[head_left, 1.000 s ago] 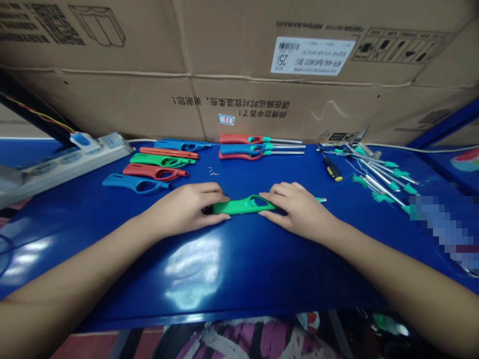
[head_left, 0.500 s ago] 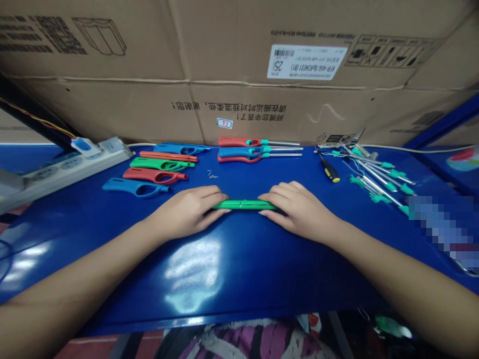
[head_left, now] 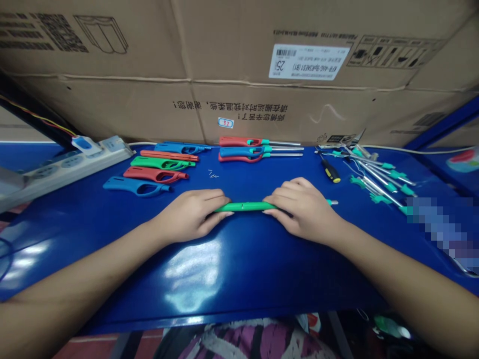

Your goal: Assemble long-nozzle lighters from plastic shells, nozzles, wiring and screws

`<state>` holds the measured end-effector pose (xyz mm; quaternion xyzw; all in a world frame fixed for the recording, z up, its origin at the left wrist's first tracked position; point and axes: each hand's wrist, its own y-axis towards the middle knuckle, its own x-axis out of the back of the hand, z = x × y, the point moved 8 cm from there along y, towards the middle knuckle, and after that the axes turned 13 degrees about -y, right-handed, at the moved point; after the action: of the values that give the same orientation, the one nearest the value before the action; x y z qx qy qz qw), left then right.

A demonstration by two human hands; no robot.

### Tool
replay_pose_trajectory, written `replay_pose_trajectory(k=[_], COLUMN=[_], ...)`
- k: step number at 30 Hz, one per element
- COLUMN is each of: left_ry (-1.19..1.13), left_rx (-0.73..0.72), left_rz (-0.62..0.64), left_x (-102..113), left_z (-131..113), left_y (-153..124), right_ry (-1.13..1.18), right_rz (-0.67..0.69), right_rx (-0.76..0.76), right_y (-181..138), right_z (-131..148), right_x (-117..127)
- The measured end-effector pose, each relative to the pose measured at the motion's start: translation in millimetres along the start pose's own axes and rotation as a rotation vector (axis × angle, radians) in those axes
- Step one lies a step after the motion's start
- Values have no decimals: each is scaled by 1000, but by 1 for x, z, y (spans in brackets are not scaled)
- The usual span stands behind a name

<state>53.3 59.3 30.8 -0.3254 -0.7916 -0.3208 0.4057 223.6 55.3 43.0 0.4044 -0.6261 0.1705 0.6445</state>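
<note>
A green lighter (head_left: 247, 206) is held level above the blue table, its narrow edge facing me. My left hand (head_left: 198, 212) is closed round its left end, and my right hand (head_left: 299, 207) grips the right end. Past my right hand a short teal and metal tip pokes out. Several red, orange, green and blue lighter casings, such as the blue casing (head_left: 136, 186), lie beyond my left hand. Assembled long-nosed lighters (head_left: 241, 152) with metal tubes lie at the back middle. A few tiny screws (head_left: 213, 174) are scattered in front of them.
A black and yellow screwdriver (head_left: 329, 169) and a heap of metal tubes with teal parts (head_left: 379, 174) lie at the right. On the left is a power strip (head_left: 67, 167). A large cardboard box (head_left: 232, 60) walls off the back of the blue table (head_left: 262, 279).
Both hands still hold the green lighter, shifted slightly right, and its edge has turned a little. The teal and metal tip now shows beyond my right hand.
</note>
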Motion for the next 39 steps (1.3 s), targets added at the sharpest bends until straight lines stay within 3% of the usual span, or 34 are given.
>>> replay_pose_trajectory(k=[7, 12, 16, 19, 26, 39], left_ry=[-14, 18, 165, 190, 16, 8], left_rx=[29, 55, -31, -129, -131, -108], left_rz=[20, -61, -76, -99, -50, -29], left_x=[-4, -9, -12, -12, -20, -22], left_z=[-1, -3, -9, -16, -17, -15], left_y=[2, 4, 5, 3, 2, 7], right_ry=[-70, -22, 20, 103, 85, 66], right_rz=[47, 61, 135, 173, 90, 85], right_rx=[16, -69, -104, -25, 147, 100], right_y=[2, 1, 3, 5, 3, 5], right_z=[0, -2, 1, 11, 32, 32], right_x=[-7, -11, -14, -14, -11, -12])
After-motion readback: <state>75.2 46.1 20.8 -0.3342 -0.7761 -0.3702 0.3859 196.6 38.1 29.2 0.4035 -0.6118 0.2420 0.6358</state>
